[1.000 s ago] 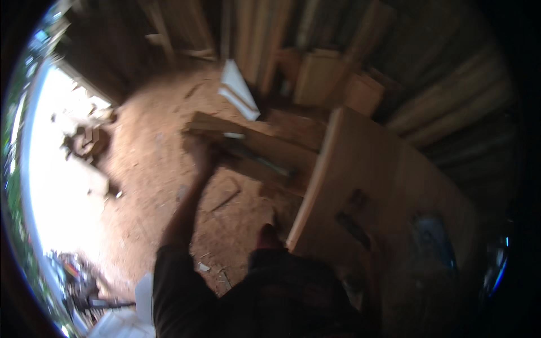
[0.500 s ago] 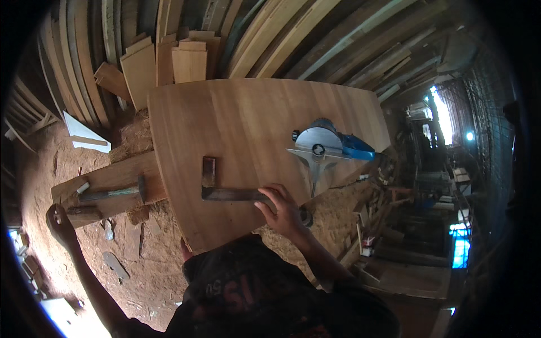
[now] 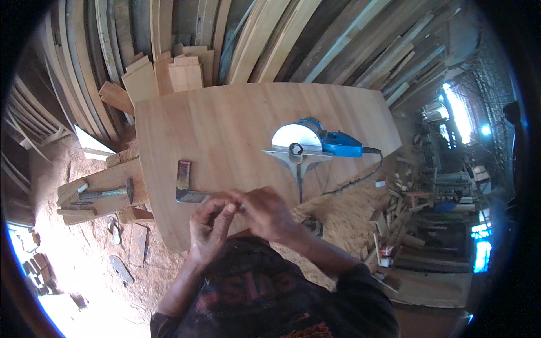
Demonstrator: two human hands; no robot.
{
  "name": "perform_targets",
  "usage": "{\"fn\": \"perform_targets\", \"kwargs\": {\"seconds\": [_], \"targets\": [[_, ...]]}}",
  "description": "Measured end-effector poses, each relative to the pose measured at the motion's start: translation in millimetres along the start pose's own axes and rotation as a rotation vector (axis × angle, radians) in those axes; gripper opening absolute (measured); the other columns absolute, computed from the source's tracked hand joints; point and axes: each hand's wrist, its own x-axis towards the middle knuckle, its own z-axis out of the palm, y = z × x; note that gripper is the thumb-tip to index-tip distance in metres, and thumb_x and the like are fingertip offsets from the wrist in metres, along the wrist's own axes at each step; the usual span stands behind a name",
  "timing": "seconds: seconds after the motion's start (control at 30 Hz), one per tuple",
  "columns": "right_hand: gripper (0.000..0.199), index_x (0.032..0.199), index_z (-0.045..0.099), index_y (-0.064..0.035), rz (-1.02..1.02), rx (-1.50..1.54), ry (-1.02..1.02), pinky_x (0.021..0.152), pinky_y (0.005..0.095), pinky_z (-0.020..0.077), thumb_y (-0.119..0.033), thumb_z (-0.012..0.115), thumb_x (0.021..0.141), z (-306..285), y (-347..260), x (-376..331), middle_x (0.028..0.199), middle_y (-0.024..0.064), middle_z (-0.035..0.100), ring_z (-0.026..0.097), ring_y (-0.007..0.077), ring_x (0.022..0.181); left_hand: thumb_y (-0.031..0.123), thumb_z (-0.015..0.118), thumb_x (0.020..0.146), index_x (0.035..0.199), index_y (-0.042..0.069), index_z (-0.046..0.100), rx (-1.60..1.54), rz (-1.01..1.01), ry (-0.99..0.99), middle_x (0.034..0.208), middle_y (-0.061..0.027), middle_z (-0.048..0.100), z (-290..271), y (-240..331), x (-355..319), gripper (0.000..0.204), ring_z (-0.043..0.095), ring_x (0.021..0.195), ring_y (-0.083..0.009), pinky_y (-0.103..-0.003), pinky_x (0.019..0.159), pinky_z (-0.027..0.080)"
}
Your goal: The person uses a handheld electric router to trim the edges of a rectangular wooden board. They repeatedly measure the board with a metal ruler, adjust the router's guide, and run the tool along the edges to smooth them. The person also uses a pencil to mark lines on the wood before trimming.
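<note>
My left hand (image 3: pixel 211 225) is closed in a pinch over the near edge of a broad wooden panel (image 3: pixel 225 129). Whatever its fingertips hold is too small to make out. Meeting those fingertips is my right hand (image 3: pixel 267 214), bent inward and smeared by motion, its fingers partly hidden. A try square (image 3: pixel 183 177) with a dark wooden stock lies on the panel just beyond my hands, part of its metal blade behind them. Farther right on the panel rests a blue circular saw (image 3: pixel 338 145) with a silver guard, untouched.
Left of the panel, a thick plank (image 3: pixel 107 194) carries a hammer (image 3: pixel 129 191) and a small white piece (image 3: pixel 83 187). Boards (image 3: pixel 270 45) lean along the far side. The saw's cord (image 3: pixel 375 169) trails off the right edge. Sandals (image 3: pixel 120 269) lie on the dusty floor.
My left hand has come from the plank's end at the left to the panel's near edge. My right hand has left the try square's blade and joined it.
</note>
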Motion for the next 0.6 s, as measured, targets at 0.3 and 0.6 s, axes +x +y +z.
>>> {"fn": "perform_targets", "kwargs": {"seconds": [0.3, 0.6], "targets": [[0.015, 0.096, 0.068, -0.006, -0.082, -0.667, 0.198, 0.079, 0.0499, 0.0505, -0.021, 0.068, 0.097, -214, 157, -25, 0.091, 0.0139, 0.072, 0.07, 0.0345, 0.086, 0.023, 0.065, 0.106, 0.124, 0.001, 0.067, 0.419, 0.049, -0.177, 0.11, -0.0047, 0.07, 184, -223, 28, 0.028, 0.064, 0.102, -0.0156, -0.034, 0.091, 0.053], [0.027, 0.087, 0.066, -0.0065, -0.029, -0.485, -0.047, 0.07, 0.0483, 0.0563, -0.03, 0.064, 0.101, -213, 199, -38, 0.077, 0.0183, 0.072, 0.074, 0.0346, 0.078, 0.025, 0.059, 0.11, 0.108, -0.001, 0.064, -0.099, -0.293, 0.17, 0.082, -0.0001, 0.059, 218, -201, 28, 0.027, 0.058, 0.077, -0.0093, -0.029, 0.07, 0.052]]}}
